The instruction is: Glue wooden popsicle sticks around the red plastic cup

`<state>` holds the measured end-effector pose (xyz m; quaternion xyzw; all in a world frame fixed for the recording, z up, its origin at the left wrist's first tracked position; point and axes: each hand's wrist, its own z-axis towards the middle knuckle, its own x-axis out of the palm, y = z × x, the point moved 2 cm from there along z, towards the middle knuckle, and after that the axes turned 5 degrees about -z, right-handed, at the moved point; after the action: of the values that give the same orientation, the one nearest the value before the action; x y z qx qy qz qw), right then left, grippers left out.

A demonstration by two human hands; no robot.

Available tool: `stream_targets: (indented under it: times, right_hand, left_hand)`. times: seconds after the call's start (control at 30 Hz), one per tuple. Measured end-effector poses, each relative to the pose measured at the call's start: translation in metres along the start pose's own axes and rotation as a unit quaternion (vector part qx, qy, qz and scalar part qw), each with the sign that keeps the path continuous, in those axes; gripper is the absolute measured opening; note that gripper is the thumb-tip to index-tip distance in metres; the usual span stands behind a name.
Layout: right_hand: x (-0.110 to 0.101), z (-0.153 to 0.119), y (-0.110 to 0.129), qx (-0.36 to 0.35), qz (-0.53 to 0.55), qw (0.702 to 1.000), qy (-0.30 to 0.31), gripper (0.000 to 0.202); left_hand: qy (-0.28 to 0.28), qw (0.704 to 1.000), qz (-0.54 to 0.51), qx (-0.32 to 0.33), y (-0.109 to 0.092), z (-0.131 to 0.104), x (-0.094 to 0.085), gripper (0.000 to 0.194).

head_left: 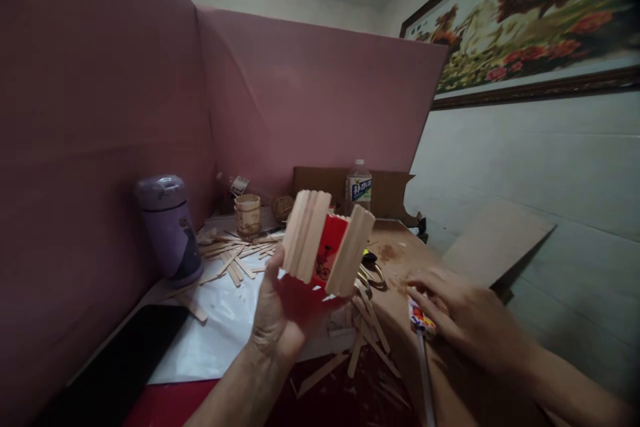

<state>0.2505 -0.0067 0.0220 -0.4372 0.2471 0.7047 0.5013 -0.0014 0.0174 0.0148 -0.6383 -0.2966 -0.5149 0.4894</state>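
Observation:
In the middle of the head view, my left hand (275, 317) grips a red container (331, 247) from below and the left. Flat wooden craft sticks (306, 233) stand side by side on its outside, and a second group of sticks (351, 250) covers another part. Between the two groups a red strip with a dark bicycle picture shows. To the right, my right hand (453, 310) is low over the brown board, its fingers bent and blurred at a small brightly patterned object (421, 317). A thin grey cord or rod (426, 373) runs down from that object. Whether the fingers close on it is unclear.
Loose craft sticks (233, 260) lie on white sheeting (220, 333), with more below the container. A purple tumbler (173, 230) stands left, a stick-covered cup (248, 215) behind. A labelled bottle (359, 187) and yellow-handled scissors (373, 270) are beyond my hands. A black slab (120, 360) lies front left.

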Motion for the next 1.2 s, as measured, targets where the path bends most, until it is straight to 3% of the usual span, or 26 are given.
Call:
stream_targets:
  times: [0.1, 0.2, 0.4, 0.53, 0.67, 0.83, 1.0, 1.2]
  right_hand:
    - [-0.003, 0.048, 0.028, -0.005, 0.034, 0.996, 0.084, 0.028]
    - [0.008, 0.089, 0.048, 0.017, 0.019, 0.990, 0.137, 0.022]
    - [0.055, 0.134, 0.074, 0.000, 0.017, 0.978, 0.210, 0.021]
    - [0.083, 0.151, 0.080, -0.011, 0.001, 0.970, 0.241, 0.013]
    - [0.102, 0.163, 0.088, -0.019, -0.006, 0.966, 0.257, 0.027]
    - [0.117, 0.167, 0.108, -0.013, 0.013, 0.959, 0.282, 0.029]
    - [0.119, 0.175, 0.110, 0.024, 0.084, 0.949, 0.304, 0.031]
    - [0.101, 0.172, 0.076, 0.102, 0.258, 0.915, 0.293, 0.024]
  left_hand:
    - [0.036, 0.995, -0.006, 0.092, -0.020, -0.005, 0.011, 0.046]
    - [0.032, 0.986, 0.005, 0.166, -0.038, -0.007, 0.013, 0.045]
    - [0.017, 0.991, -0.023, 0.132, -0.050, -0.002, 0.005, 0.056]
    - [0.027, 0.989, -0.030, 0.139, -0.053, -0.003, 0.005, 0.056]
    - [0.040, 0.984, -0.027, 0.172, -0.057, -0.004, 0.006, 0.050]
    - [0.053, 0.984, -0.021, 0.169, -0.060, -0.001, 0.001, 0.052]
    - [0.052, 0.986, -0.012, 0.160, -0.060, 0.003, -0.006, 0.057]
    - [0.037, 0.985, 0.006, 0.167, -0.059, 0.004, -0.007, 0.055]
